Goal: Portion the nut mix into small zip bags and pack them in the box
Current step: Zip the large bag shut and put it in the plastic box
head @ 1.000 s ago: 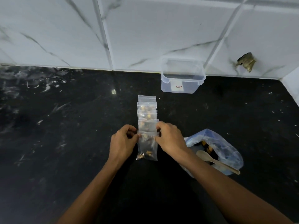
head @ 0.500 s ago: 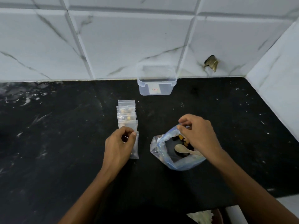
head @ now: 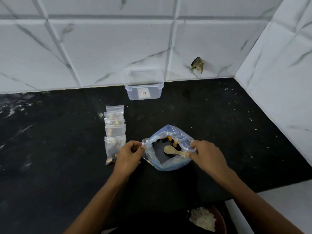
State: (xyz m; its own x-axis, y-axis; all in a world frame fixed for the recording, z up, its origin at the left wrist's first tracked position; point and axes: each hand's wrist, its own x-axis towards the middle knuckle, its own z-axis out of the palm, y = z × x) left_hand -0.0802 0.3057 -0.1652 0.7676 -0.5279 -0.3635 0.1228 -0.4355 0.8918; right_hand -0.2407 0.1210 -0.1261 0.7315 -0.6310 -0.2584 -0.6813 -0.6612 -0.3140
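clear plastic, the big nut bag (head: 168, 149) sits on the black tabletop (head: 50, 166), its mouth pinched on either side by left hand (head: 127, 155) and right hand (head: 208, 155) (wooden spoon (head: 175, 150) inside). filled small zip bags (head: 115, 130) lie just left of the left grip.

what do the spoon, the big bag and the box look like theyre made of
Spoon: probably wood or bamboo, going by its pale tan, matte look.
Big bag: thin, soft clear plastic with a blue tint; it crinkles and folds.
Box: rigid translucent plastic with a frosted look, a thick rim and a label.
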